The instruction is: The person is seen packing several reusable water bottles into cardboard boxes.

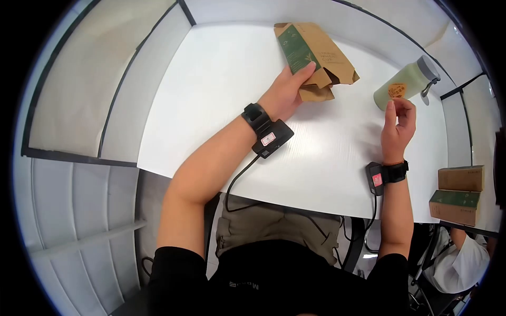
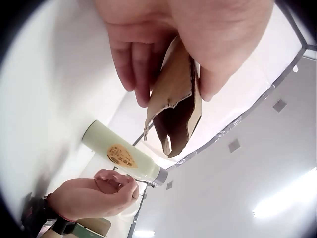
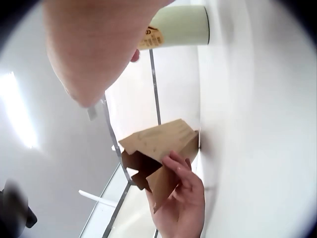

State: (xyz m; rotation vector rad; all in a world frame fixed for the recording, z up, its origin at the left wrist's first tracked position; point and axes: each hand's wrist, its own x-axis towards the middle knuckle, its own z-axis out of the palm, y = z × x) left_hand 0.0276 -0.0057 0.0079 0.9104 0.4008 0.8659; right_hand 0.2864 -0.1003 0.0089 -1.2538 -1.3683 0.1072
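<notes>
My left hand [image 1: 284, 95] grips a brown cardboard box [image 1: 329, 52] with a green panel, thumb on the green side and fingers on the other. Loose, ragged flaps surround the box's open end, which shows a dark inside in the left wrist view [image 2: 178, 116]. A pale green bottle [image 1: 405, 84] with a grey lid, a strap loop and an orange label stands upright at the right. Just in front of it is my right hand [image 1: 399, 126], raised with loosely bent fingers and nothing visible in it. Whether its fingertips touch the bottle cannot be told.
The white table [image 1: 221, 68] has pale panels with black edging around it. Two brown boxes, one [image 1: 461, 178] behind another with a green band [image 1: 456, 206], are at the right edge. A person in a white shirt [image 1: 461, 268] is at the lower right.
</notes>
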